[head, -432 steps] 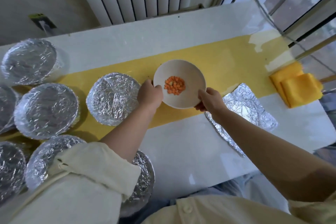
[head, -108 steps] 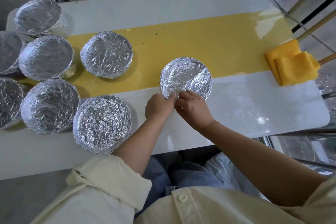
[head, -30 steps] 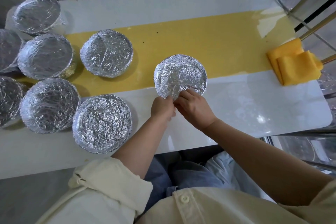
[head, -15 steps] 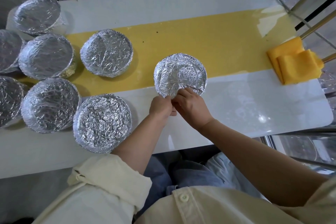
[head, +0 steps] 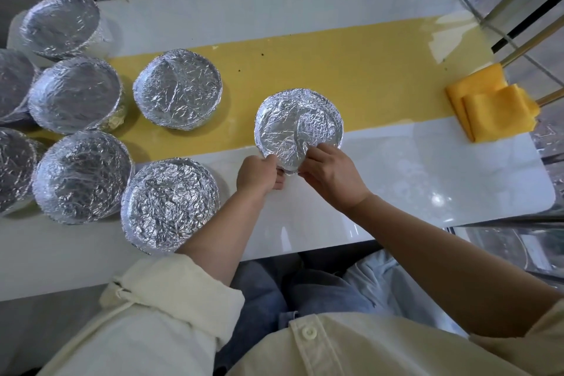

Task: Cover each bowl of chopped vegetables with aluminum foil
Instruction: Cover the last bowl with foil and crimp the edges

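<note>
A bowl wrapped in crinkled aluminum foil (head: 297, 127) stands at the middle of the table, half on the yellow strip. Its contents are hidden under the foil. My left hand (head: 258, 175) pinches the foil at the bowl's near rim, fingers curled. My right hand (head: 331, 174) grips the foil edge just to the right of it, thumb on top. Several other foil-covered bowls stand at the left, the nearest ones being one (head: 177, 89) on the yellow strip and one (head: 169, 204) near the front edge.
The white table (head: 412, 180) has a yellow strip (head: 351, 64) across it. A folded yellow cloth (head: 491, 107) lies at the right edge. A radiator runs behind the table and metal window bars stand at the right. My legs are under the near edge.
The bowl has turned and shifted slightly under my hands. Both hands stay at its near rim, working the foil edge. Much earlier the bowl was uncovered with chopped carrot inside.
</note>
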Motion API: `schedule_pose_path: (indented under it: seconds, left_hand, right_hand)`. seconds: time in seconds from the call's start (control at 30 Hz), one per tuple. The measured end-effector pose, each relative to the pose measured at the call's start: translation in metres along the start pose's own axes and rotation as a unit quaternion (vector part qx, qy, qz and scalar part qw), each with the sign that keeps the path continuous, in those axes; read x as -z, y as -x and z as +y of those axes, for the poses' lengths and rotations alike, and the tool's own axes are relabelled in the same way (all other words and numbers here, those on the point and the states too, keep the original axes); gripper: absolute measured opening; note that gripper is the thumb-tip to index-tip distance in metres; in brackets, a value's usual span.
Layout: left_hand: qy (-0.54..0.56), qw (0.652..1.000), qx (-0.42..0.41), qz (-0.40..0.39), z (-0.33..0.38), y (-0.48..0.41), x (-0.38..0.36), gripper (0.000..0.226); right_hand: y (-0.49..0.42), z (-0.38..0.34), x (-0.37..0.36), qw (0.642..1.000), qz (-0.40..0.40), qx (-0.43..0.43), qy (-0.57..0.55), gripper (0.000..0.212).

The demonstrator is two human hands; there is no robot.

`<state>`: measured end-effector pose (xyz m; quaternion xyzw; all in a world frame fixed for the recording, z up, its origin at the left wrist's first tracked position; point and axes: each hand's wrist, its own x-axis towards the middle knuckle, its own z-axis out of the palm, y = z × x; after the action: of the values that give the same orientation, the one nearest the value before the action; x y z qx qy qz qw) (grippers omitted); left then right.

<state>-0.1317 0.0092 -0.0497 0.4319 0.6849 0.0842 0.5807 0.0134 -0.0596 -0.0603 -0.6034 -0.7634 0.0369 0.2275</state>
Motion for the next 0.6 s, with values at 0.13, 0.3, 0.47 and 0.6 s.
schedule_pose_path:
  seconds: [0.13,0.3,0.47,0.6]
  left_hand:
    - [0.064,0.998,0.02,0.008,-0.008,0.012,-0.017,0.031]
    - [0.113,0.993,0.033,-0.005,-0.001,0.011,-0.023,0.021]
    - [0.092,0.995,0.023,-0.009,0.0,0.012,-0.019,0.019]
    - [0.083,0.996,0.03,-0.032,-0.001,0.017,-0.018,0.023]
  right_hand:
    - [0.0,-0.006,-0.006,1.0,0.001,-0.003,-0.005,0.019]
    - [0.0,-0.011,-0.011,1.0,-0.006,-0.01,-0.002,0.019]
    - [-0.002,-0.016,-0.013,1.0,-0.003,-0.011,-0.009,0.018]
    - [-0.001,-0.015,-0.01,1.0,-0.001,-0.008,-0.003,0.018]
